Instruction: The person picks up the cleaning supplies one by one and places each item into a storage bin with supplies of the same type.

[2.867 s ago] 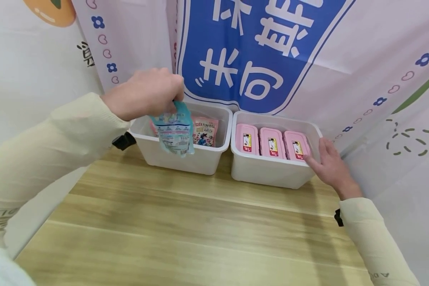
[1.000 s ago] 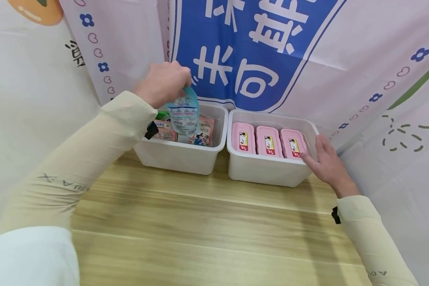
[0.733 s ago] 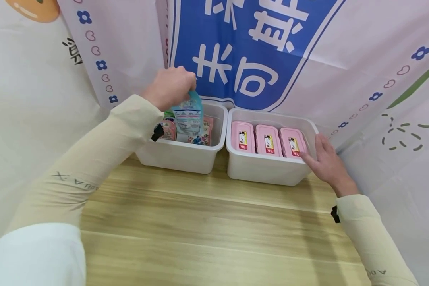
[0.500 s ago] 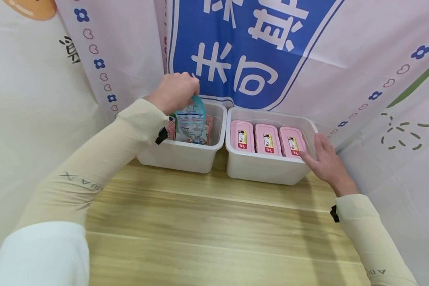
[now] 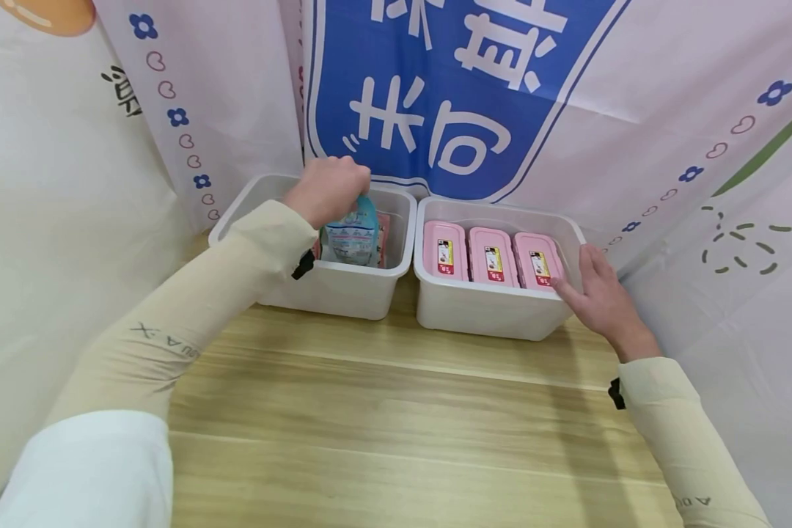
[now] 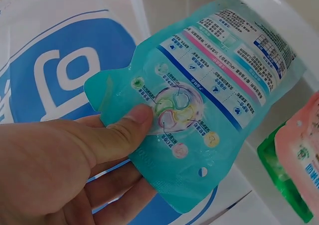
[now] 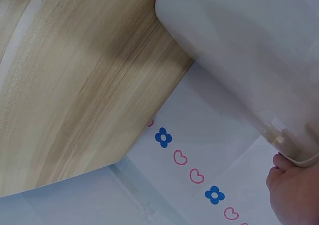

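Observation:
My left hand (image 5: 330,189) pinches a teal laundry pod pouch (image 5: 353,236) by its top end, thumb on the printed face. In the left wrist view the pouch (image 6: 199,100) shows a round multicoloured pod picture and printed text. Its lower part is down inside the left white bin (image 5: 330,290). Partly hidden behind it there is a pink printed packet (image 5: 383,231). A pink and green packet (image 6: 304,155) lies beside the pouch in the left wrist view. My right hand (image 5: 603,297) grips the front right corner of the right white bin (image 5: 482,312), thumb over the rim.
Inside the right bin, 3 pink lidded boxes (image 5: 491,253) stand side by side. Both bins sit on a wooden table (image 5: 396,411), near a printed cloth (image 5: 429,88) hanging behind. More pale cloth stands along both sides.
The left hand has moved right and down, lowering the pouch from above the left bin's front rim into that bin. My right hand stays at the right bin's corner. The view shifts slightly.

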Available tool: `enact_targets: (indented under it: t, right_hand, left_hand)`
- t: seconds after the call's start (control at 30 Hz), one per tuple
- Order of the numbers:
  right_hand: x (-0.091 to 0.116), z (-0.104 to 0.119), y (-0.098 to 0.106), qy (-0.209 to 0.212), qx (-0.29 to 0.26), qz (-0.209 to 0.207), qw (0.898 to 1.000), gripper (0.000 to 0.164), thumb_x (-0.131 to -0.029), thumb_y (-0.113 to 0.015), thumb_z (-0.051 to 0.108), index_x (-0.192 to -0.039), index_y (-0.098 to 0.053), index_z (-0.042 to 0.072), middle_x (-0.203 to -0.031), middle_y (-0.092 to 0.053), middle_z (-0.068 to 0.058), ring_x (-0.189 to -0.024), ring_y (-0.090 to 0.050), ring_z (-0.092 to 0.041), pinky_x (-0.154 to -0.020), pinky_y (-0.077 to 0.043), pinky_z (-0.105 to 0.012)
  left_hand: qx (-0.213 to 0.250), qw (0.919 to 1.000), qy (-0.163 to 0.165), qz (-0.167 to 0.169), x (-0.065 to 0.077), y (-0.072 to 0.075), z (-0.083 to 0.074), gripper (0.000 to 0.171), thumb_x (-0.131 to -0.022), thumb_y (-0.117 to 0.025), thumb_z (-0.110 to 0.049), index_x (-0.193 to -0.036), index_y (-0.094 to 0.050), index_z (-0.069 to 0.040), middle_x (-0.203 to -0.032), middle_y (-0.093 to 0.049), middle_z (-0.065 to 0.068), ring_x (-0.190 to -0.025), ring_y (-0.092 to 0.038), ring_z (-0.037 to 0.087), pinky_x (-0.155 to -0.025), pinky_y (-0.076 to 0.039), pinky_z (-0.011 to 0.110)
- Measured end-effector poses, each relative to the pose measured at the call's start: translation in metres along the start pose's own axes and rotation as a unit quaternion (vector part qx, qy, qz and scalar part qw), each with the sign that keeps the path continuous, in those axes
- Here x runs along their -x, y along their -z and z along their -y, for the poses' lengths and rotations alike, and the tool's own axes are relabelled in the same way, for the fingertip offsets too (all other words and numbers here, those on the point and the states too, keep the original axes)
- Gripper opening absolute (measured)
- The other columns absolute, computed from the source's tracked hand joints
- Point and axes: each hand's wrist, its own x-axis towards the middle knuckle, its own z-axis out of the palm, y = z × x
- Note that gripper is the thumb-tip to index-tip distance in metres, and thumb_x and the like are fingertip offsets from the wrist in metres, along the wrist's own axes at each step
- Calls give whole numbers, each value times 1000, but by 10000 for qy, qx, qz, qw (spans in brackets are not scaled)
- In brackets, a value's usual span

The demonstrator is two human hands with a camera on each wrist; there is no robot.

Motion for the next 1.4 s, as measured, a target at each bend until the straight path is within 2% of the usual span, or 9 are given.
enact_targets:
  t: [0.13,0.6,0.97,1.23,1.4]
  right_hand:
    - [0,-1,-1,-11,13,-1,10000,96,-107,-46,57,-169,8,7,-178,5,-21,-163,-5,-51,-123,-16,-80]
    - [-1,-3,0,-138,-18,94,9999,99,-106,-43,61,-168,9,5,-178,10,-19,-164,4,-48,-126,-9,-78]
    - [-2,-2,-1,-155,-31,92,9998,99,-106,-43,62,-168,9,5,-178,11,-18,-164,4,-48,-125,-10,-78]
    - [-3,-3,-2,-143,-18,9,9999,97,-106,-46,58,-169,8,5,-178,10,-18,-164,3,-48,-126,-10,-77]
    - [-3,-3,-2,-172,-17,57,9998,98,-106,-46,59,-169,8,6,-178,11,-17,-164,3,-47,-126,-10,-77]
  left_hand:
    - [51,9999,5,143,-3,-7,0,25,-98,-73,-6,-123,-78,-5,-117,-78,17,-92,-67,32,-89,-63,50]
    - [-273,9995,-88,99,-9,-36,-2,20,-96,-75,-6,-116,-78,-6,-109,-79,15,-92,-70,31,-87,-65,50]
    - [-235,9984,21,508,-11,-45,-5,28,-96,-75,-6,-124,-73,-6,-117,-75,18,-106,-70,35,-93,-63,56]
    - [-206,9985,37,511,-14,-55,-6,25,-98,-71,-4,-123,-74,-7,-116,-76,17,-109,-71,37,-95,-61,59]
    - [-274,9984,-34,489,-16,-65,-7,24,-98,-70,-2,-121,-75,-7,-113,-77,16,-105,-73,36,-91,-63,57]
